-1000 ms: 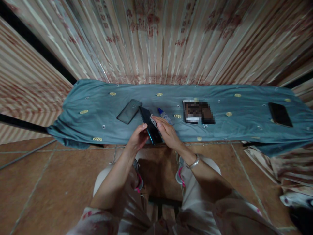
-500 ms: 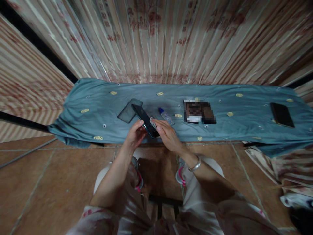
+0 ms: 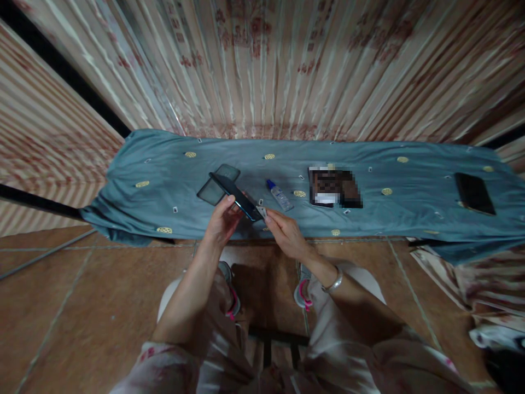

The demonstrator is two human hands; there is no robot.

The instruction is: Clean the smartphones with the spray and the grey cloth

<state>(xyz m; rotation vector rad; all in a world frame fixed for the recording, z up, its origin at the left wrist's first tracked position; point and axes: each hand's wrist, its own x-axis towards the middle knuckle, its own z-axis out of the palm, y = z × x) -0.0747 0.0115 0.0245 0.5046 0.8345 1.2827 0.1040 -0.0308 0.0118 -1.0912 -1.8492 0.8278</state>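
A person sits facing a long table draped in a blue-grey cloth with small yellow motifs, seen from above by a head-worn camera. Both bare forearms reach forward over the knees to the table's near edge.

The left hand curls around the lower end of a dark phone, thumb on one side and fingers wrapped beneath, gripping it firmly. The phone is tilted on edge, its upper end pointing up and left, lifted above the cloth rather than lying on it.

The right hand, with a silver bangle at the wrist, has its fingers drawn together at the phone's lower right corner. Thumb and forefinger appear to pinch a small pale piece against that corner; the piece is too small to identify.

Just behind the held phone, a second dark phone lies flat on the cloth. To the right of the hands lies a small clear bottle with a blue cap, then a blurred dark rectangular item. A third dark phone lies well apart at the far right end. Striped, patterned curtains hang behind the table, and the floor is brown tile.
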